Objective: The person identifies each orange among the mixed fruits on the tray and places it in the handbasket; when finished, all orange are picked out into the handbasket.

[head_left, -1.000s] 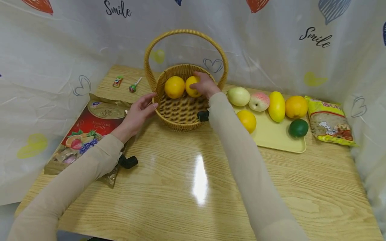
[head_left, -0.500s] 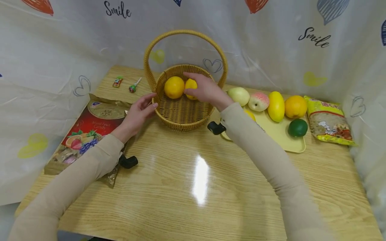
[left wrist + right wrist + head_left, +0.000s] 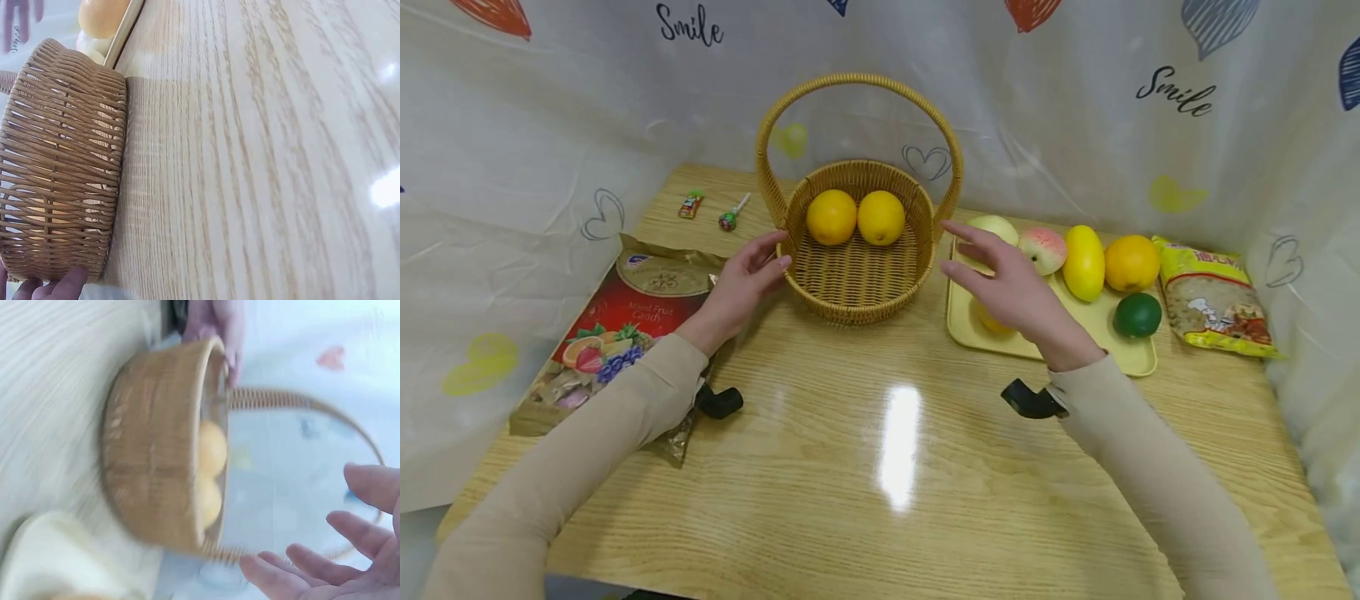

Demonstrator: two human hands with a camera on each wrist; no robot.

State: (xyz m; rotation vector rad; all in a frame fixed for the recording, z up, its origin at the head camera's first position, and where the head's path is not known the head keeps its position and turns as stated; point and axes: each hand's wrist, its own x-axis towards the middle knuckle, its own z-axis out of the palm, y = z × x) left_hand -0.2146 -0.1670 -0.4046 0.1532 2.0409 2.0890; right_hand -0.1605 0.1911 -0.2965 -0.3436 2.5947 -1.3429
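A round wicker basket (image 3: 852,312) with a tall arched handle stands on the table, two yellow-orange fruits side by side inside it: the left fruit (image 3: 831,217) and the right fruit (image 3: 881,218). My left hand (image 3: 747,275) holds the basket's left rim; in the left wrist view its fingertips (image 3: 72,282) lie against the woven wall. To the right, my right hand (image 3: 1015,287) hovers with spread fingers and nothing in it, over the left part of a yellow tray (image 3: 1078,354). It partly hides an orange fruit (image 3: 994,322) on that tray.
Along the tray sit a pale green fruit (image 3: 995,227), a peach (image 3: 1043,248), a yellow mango (image 3: 1084,263), an orange (image 3: 1132,262) and a dark green fruit (image 3: 1137,316). A yellow food packet (image 3: 1217,300) lies at right, a candy bag (image 3: 640,312), lollipop (image 3: 727,220) and small sweet (image 3: 690,205) at left.
My right hand has let go of the right fruit in the basket, withdrawn from it and moved right over the tray. The left hand stays at the rim.
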